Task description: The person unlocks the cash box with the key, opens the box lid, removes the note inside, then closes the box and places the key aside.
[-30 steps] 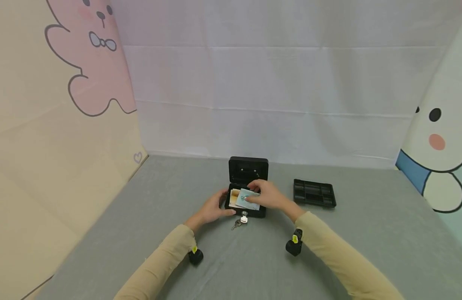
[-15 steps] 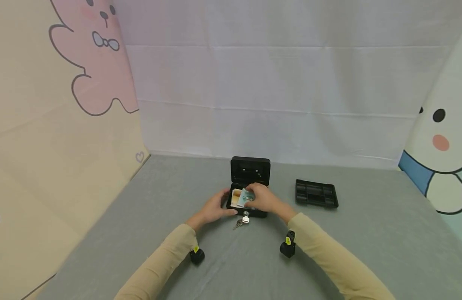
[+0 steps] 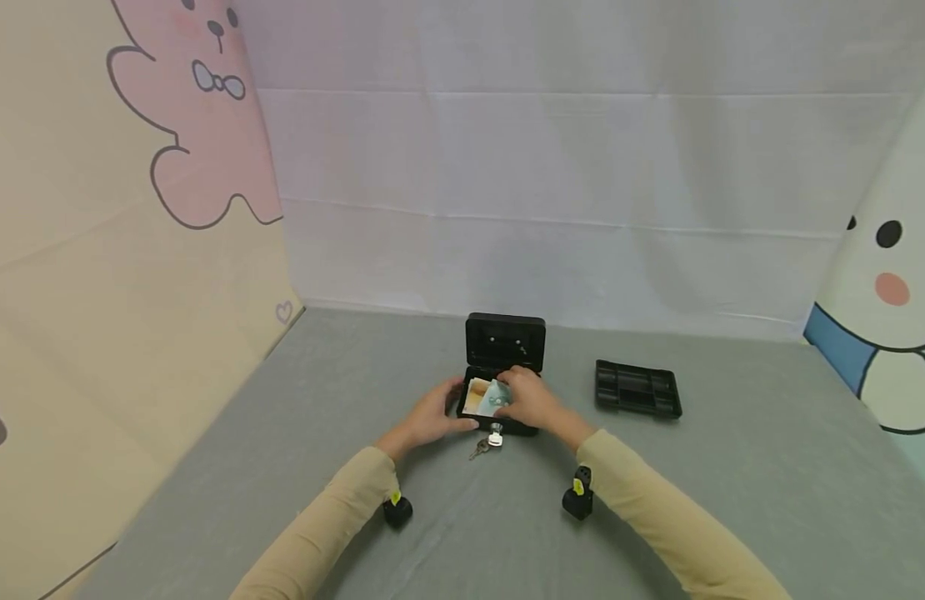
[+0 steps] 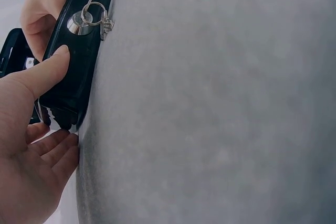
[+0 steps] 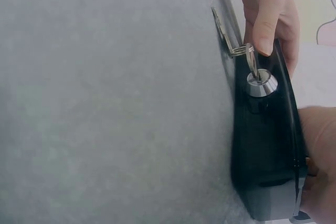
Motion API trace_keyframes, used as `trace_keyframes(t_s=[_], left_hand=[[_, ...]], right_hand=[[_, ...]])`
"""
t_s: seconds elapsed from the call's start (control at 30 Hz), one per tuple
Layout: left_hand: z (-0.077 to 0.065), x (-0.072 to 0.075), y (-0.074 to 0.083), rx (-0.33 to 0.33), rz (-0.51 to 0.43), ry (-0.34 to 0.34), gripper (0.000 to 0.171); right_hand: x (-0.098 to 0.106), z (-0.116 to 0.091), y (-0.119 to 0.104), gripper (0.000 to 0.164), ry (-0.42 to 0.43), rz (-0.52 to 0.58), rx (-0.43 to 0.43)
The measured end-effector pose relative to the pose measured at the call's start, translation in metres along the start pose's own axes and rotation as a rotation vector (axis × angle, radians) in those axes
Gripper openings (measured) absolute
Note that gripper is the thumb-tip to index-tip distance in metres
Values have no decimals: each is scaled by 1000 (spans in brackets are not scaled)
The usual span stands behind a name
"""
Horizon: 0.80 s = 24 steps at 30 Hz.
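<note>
A black cash box (image 3: pixel 505 340) stands on the grey cloth with its lid raised. Inside lie a cream-and-orange paper note (image 3: pixel 474 394) and, partly over it, a light-blue paper note (image 3: pixel 493 399). My left hand (image 3: pixel 427 417) grips the box's left end, its thumb (image 4: pixel 51 70) on the front wall and its fingers round the side. Reaching in over the right half, my right hand (image 3: pixel 533 402) pinches the light-blue note between thumb and fingers and hides part of it. From the silver lock (image 5: pixel 261 83) on the front hangs a ring of keys (image 3: pixel 480 448).
A black compartment tray (image 3: pixel 637 389) sits on the grey cloth (image 3: pixel 462 533) right of the box. Behind rises a white curtain (image 3: pixel 552 167), with cartoon-printed panels (image 3: pixel 207 133) at both sides.
My right hand has moved slightly left and lower over the box, covering more of the light-blue note. The left hand keeps its grip. The head view has shifted slightly.
</note>
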<state>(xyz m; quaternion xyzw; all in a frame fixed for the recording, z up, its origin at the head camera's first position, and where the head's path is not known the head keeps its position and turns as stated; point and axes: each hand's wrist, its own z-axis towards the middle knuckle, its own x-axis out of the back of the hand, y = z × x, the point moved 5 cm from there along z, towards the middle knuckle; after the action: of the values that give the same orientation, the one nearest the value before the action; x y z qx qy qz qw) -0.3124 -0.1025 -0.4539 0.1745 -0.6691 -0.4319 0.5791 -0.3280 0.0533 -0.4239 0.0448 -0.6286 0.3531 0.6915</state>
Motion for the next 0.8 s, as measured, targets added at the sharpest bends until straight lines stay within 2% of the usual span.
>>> trace_keyframes(t_s=[0.2,0.4,0.6,0.8], left_hand=[[1,-1,-1,-18,-8,1,78],[0,-1,-1,-3,-22,-7,79],[-2,0,0,-1,-39,2,78],[-2,0,-1,-10,-38,15,77]], right_hand=[[7,-2,-1,40,35,25,22],[12,-4,3,24,45,91,12],[16,-5,5,22,26,180,42],[21,-5,4,27,67,232,118]])
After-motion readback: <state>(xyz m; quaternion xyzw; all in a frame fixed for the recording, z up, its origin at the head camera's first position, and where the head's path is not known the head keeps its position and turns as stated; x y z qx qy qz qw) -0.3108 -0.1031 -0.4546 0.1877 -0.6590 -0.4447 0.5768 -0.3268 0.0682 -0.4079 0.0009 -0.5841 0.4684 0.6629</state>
